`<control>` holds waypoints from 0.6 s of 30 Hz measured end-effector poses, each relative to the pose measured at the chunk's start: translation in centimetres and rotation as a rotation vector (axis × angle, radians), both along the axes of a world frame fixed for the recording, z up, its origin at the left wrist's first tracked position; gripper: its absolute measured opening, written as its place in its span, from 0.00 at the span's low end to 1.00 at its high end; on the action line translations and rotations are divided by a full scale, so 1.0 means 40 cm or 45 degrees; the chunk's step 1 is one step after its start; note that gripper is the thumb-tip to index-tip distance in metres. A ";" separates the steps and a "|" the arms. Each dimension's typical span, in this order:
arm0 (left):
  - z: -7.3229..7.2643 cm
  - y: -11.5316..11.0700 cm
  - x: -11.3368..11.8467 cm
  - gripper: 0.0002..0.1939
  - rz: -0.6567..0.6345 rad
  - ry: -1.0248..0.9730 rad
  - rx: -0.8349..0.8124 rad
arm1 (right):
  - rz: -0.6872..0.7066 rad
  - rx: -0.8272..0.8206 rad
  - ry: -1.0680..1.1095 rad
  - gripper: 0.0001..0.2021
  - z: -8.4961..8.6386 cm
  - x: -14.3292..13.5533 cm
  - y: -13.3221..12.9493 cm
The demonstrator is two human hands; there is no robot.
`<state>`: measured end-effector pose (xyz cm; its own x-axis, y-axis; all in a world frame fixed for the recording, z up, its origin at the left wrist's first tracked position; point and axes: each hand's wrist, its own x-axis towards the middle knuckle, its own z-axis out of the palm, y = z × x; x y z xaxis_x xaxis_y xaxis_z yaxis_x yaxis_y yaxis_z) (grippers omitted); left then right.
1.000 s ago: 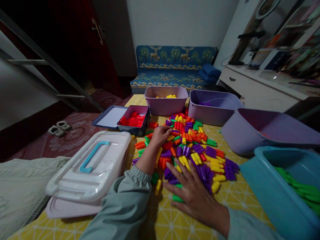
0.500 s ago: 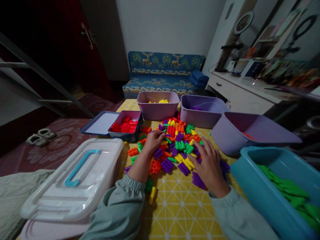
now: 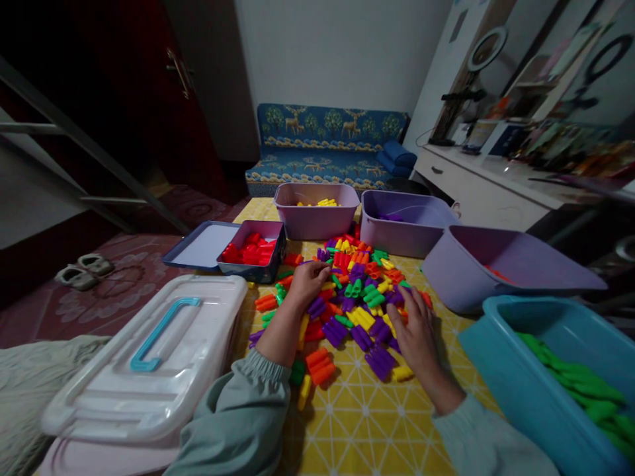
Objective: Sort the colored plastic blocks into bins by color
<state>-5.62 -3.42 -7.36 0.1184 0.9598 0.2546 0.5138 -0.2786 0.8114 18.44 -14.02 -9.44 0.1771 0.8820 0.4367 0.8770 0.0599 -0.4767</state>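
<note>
A loose heap of small plastic toy pieces [image 3: 362,317], shaped like joined fingers or tubes in red, orange, yellow, green and purple, lies on the yellow patterned tablecloth [image 3: 367,423]. My left hand [image 3: 308,284] rests over the heap's left side, fingers curled together. A purple bit shows near its fingertips, but whether it is gripped is hidden. At the right side of the heap, my right hand [image 3: 415,330] has its fingers apart over purple and orange pieces. Near the front are an orange piece [image 3: 321,366] and a purple piece [image 3: 380,362].
Behind the heap stand a lilac bin [image 3: 317,225] with yellow pieces and another lilac bin [image 3: 397,231] with purple ones. Rightward are a third lilac bin [image 3: 456,277] and a blue bin [image 3: 516,370] holding green pieces. A box [image 3: 253,272] of red pieces and a white lid [image 3: 183,363] are left.
My right hand has shifted slightly, and pieces beneath it have been spread about. An orange piece now lies nearer the front. My left hand has hardly moved.
</note>
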 end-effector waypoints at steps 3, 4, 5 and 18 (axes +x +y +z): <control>0.001 -0.001 0.000 0.12 0.013 0.027 0.001 | 0.056 -0.039 0.071 0.30 0.015 -0.048 0.048; 0.001 -0.001 0.000 0.12 0.014 0.036 0.002 | 0.091 -0.051 0.076 0.31 0.022 -0.067 0.065; 0.001 -0.001 0.000 0.13 0.013 0.042 0.001 | 0.132 -0.064 0.065 0.32 0.030 -0.087 0.082; 0.006 -0.008 0.003 0.12 0.015 0.034 0.025 | 0.241 -0.187 -0.411 0.26 0.079 -0.204 0.164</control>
